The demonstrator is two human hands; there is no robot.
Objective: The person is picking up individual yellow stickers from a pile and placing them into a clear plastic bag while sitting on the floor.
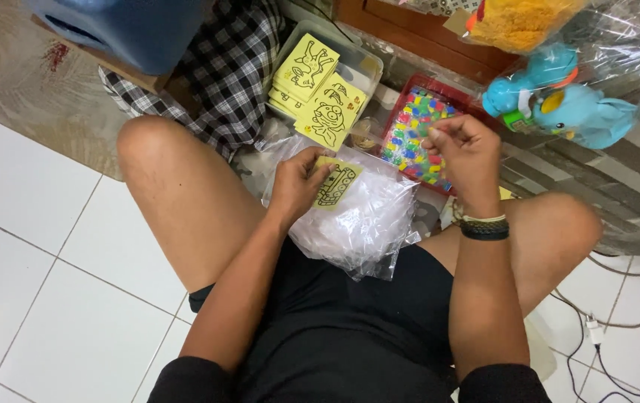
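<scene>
Left hand [295, 183] grips yellow card [337, 184], long axis toward 1 o'clock, on bag pile [357, 216]; right hand [465, 149], pinched closed, contents unclear, lies at 3 o'clock, apart.

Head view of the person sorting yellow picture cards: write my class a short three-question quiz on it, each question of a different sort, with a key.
1. True or false: the left hand holds a yellow card over a pile of clear plastic bags.
2. Multiple choice: the red tray near the right hand holds A) coloured small pieces, B) coins, C) pencils.
3. Short answer: where do the other yellow cards lie?

Key
1. True.
2. A.
3. Stacked in a clear plastic box beyond the bags, beside the red tray.
</scene>
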